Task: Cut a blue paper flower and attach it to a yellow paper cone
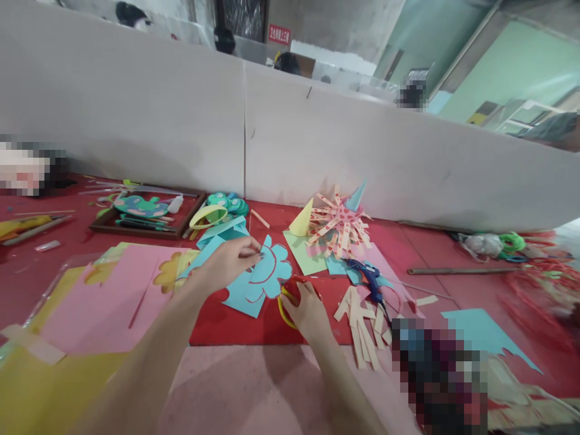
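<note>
A blue paper (268, 273) with a drawn red curve and a scalloped, flower-like edge is above the red table surface. My left hand (234, 261) pinches this paper at its upper left. Fingers of my right hand (308, 308) are wrapped round the yellow and red handles of scissors (287, 311), at the lower right of the paper. The scissors' blades are hard to make out against the paper. A further piece of blue paper (247, 300) with a cut edge shows below the scalloped part.
Pink sheets (104, 302) lie at left, near a wooden tray (136, 229) of tools. A spiky paper ball (339, 223), yellow cone (302, 220) and blue glue gun (369, 278) are beyond my right hand. Paper strips (360, 332) lie right. A white partition (317, 145) stands behind.
</note>
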### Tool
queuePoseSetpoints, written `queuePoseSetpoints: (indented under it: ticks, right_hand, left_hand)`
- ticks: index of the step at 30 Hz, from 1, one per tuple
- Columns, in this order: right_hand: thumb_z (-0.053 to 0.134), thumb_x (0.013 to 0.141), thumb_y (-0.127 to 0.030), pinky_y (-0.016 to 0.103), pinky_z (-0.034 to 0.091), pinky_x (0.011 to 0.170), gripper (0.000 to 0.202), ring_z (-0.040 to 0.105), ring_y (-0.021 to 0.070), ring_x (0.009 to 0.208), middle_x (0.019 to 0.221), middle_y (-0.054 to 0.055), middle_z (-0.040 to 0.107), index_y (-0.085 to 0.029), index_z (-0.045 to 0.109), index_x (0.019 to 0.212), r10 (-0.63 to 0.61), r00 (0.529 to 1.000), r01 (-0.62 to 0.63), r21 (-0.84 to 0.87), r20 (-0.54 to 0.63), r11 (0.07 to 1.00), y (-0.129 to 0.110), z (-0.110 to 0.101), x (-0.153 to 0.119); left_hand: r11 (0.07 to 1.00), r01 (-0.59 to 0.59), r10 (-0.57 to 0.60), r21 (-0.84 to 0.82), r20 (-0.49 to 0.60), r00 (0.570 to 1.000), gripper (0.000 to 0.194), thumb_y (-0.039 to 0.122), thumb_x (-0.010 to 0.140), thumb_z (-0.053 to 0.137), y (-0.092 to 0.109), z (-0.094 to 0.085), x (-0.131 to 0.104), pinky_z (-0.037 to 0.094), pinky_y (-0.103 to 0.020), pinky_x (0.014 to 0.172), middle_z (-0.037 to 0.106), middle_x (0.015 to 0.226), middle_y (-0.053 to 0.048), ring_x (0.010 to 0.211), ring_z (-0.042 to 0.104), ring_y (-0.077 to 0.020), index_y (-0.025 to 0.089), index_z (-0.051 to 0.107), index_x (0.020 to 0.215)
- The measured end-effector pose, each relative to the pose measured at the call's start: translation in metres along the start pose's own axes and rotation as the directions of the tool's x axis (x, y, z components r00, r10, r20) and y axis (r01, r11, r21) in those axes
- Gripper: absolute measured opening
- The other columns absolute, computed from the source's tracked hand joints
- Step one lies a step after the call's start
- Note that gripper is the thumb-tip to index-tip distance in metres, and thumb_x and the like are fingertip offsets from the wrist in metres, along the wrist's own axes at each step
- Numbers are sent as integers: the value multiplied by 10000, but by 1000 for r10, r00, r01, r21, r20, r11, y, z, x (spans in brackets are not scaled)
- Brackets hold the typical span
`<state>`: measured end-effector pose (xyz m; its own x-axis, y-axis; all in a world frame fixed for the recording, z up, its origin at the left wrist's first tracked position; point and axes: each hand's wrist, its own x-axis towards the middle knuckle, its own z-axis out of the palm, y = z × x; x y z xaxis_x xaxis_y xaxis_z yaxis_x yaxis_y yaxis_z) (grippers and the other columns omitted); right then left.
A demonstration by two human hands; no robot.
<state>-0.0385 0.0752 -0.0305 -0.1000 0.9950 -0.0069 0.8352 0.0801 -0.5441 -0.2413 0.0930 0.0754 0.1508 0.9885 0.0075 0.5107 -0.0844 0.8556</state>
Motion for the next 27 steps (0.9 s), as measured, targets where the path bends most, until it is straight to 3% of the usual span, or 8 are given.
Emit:
queuePoseSetpoints:
  ticks: [6,11,14,18,23,25,27]
  right_hand:
    - [391,890,-328,346,439,848,344,576,252,951,989,138,628,-135,671,942,-69,988,67,-23,-137,997,7,-6,3]
    - [374,878,-368,276,446,701,346,589,182,750,823,95,641,-159,638,799,-65,934,178,300,-351,937,2,-29,3]
    - [418,848,-469,243,406,568,373,532,145,583,613,22,588,-175,580,683,41,962,114,534,-269,838,-1,-39,-5]
    - [393,828,-559,237,370,498,476,435,110,459,465,-24,458,-189,453,535,159,973,37,794,-167,607,1,-33,-21]
    - [562,725,-549,216,313,415,380,389,85,405,453,-66,423,-197,475,613,111,989,39,891,-100,453,5,-15,-43]
    - [547,734,-568,218,256,355,374,353,83,334,402,-85,374,-208,483,651,126,991,-24,900,-34,435,7,-9,-52]
    - [481,768,-605,224,235,331,405,337,83,307,400,-82,378,-210,495,681,151,988,-47,911,-17,411,11,-4,-61]
  left_hand:
    - [996,44,-50,-72,-75,996,159,350,730,520,13,14,3,467,-252,594,582,593,31,567,561,-123,198,484,701]
    - [959,-3,-34,-282,-127,991,210,388,676,582,24,33,6,473,-252,559,554,566,34,543,547,-123,195,500,689]
    - [927,-8,-47,-375,-138,989,213,387,659,603,26,49,3,462,-241,537,553,549,33,534,548,-123,192,516,663]
    - [886,22,-107,-462,-159,982,204,371,640,608,16,75,-13,419,-226,489,516,494,47,487,504,-110,193,510,620]
    - [828,26,-188,-559,-235,954,205,382,647,597,-11,108,-36,375,-229,488,474,512,56,485,456,-101,195,515,629]
    - [854,-54,-149,-517,-343,928,201,366,667,593,-23,117,-42,366,-231,522,471,548,53,516,441,-97,193,507,613]
    - [877,-93,-163,-470,-474,865,179,345,682,585,-35,122,-45,356,-232,538,473,571,48,536,430,-100,194,512,620]
